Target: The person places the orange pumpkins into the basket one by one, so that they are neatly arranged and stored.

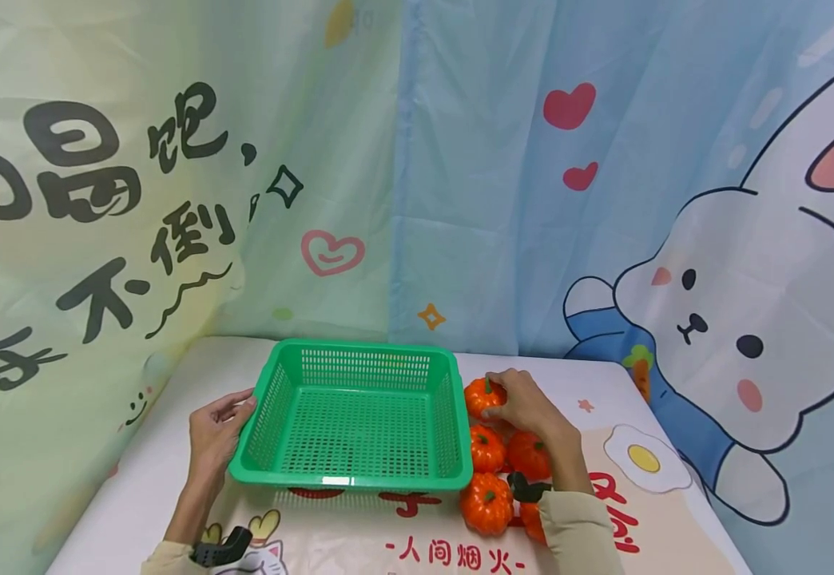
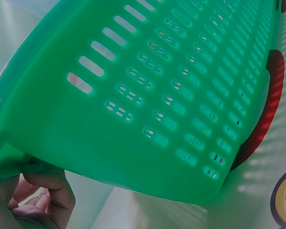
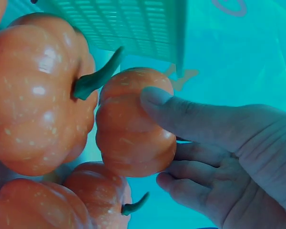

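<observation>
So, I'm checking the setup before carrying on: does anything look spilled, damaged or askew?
Nothing stands out. The green basket sits level, gripped by the left hand; the right hand holds one intact pumpkin.

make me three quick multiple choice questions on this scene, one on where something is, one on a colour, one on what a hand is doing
1. Where do the toy pumpkins lie relative to the basket?
A. inside it
B. on the table to its right
C. stacked behind it

2. What colour is the basket?
A. green
B. red
C. white

3. What is the right hand doing?
A. resting flat on the table
B. lifting the basket
C. gripping the farthest pumpkin

Answers:
1 B, the head view shows the pumpkins clustered beside the basket's right wall, and the basket holds nothing.
2 A, its perforated walls are green in every view.
3 C, the right wrist view shows thumb and fingers curled round that pumpkin, while the left hand holds the basket's left rim.
</observation>
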`<state>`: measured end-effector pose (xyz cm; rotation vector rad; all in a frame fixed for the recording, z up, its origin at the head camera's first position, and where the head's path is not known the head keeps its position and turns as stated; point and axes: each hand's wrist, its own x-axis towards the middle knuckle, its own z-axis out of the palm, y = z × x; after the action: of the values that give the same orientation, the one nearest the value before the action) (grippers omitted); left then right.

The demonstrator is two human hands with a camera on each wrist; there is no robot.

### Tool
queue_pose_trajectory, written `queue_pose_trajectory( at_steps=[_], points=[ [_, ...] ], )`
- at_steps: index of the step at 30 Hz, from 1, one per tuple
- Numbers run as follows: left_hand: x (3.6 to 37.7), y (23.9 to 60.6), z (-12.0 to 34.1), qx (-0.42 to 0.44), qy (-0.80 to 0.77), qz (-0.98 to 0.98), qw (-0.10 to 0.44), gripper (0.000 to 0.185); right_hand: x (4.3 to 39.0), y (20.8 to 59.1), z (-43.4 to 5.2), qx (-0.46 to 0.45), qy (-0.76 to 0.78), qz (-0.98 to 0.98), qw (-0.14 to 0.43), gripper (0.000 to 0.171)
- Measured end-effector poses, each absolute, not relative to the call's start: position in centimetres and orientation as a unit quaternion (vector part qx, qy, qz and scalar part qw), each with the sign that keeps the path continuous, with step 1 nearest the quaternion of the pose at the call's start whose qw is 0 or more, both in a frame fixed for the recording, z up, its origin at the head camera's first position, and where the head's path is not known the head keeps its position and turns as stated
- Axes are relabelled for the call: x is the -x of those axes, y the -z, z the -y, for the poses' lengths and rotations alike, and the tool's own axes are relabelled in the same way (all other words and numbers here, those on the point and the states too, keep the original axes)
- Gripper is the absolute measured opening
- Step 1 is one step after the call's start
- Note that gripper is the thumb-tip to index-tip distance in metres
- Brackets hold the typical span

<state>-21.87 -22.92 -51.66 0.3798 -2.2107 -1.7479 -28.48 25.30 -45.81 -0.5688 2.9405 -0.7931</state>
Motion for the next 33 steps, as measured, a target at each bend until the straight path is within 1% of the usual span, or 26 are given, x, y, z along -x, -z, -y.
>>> queue_pose_trajectory(
  at_steps=[5,12,24,33],
  points=[
    [21.9,51.6,22.8,-0.136,0.607,0.769,0.148,0.034,28.2,45.4,-25.6,0.172,0.247,-0.953,0.025,0.047],
    [22.0,51.6,22.8,-0.139,0.605,0.77,0.147,0.036,28.1,44.8,-25.7,0.176,0.247,-0.953,0.026,0.035],
    [21.9,51.6,22.9,-0.13,0.61,0.767,0.151,0.036,27.1,43.4,-25.8,0.147,0.24,-0.959,0.037,0.048],
    [21.9,51.5,22.8,-0.13,0.611,0.766,0.152,0.034,26.8,42.8,-25.9,0.155,0.241,-0.957,0.037,0.046]
  ],
)
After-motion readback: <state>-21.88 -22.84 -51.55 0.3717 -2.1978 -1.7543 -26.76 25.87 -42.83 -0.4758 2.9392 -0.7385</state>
